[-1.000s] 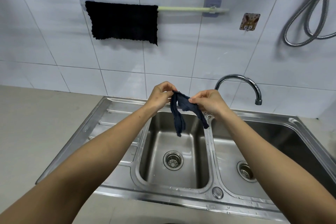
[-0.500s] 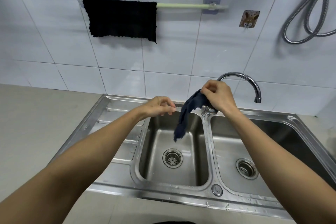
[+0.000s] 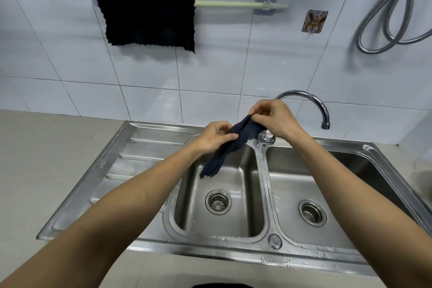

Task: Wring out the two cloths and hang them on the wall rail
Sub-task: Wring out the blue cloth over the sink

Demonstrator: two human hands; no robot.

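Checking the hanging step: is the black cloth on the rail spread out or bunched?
Spread out: the black cloth hangs flat as a wide rectangle over the left part of the rail.

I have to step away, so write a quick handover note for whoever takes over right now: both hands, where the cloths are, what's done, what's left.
Left hand: closed on the lower part of the dark blue cloth, over the left sink basin.
Right hand: fingers pinching the cloth's upper end, in front of the faucet.
Cloths: the blue one is bunched between both hands, its loose end dangling over the basin. The black cloth hangs on the left part of the wall rail.
Done: one cloth hung.
Left: finish wringing the blue cloth if needed, spread it, and hang it on the bare right part of the rail.
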